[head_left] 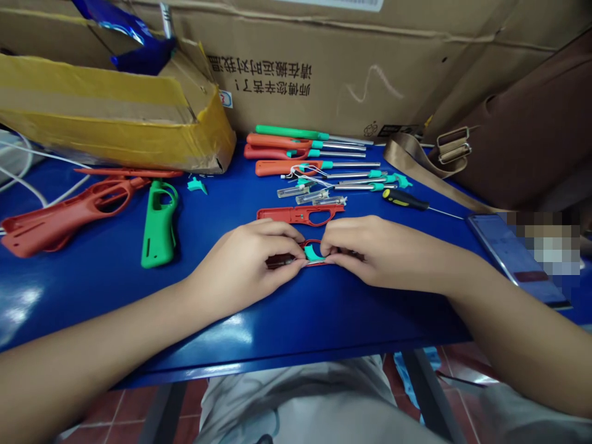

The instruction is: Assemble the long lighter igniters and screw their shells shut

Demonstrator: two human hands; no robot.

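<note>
Both hands meet over a red lighter casing half (280,260) with a teal trigger (314,253) sitting in it. My left hand (252,256) pinches the casing's left part, its fingertips by the trigger. On the other side my right hand (365,250) is closed, thumb and fingers at the trigger's right end; the casing's tip is hidden under it. Just behind lies another red casing half (282,214), open side up. Beyond that are clear fuel tanks (292,192) and metal lighter tubes (356,187) with teal parts.
Several assembled lighters (282,167) lie in a row before a large cardboard box (324,92). Red casings (60,213) and green casings (160,228) lie left, below a taped carton (139,135). A screwdriver (404,198), strap (411,157) and phone (513,259) are right.
</note>
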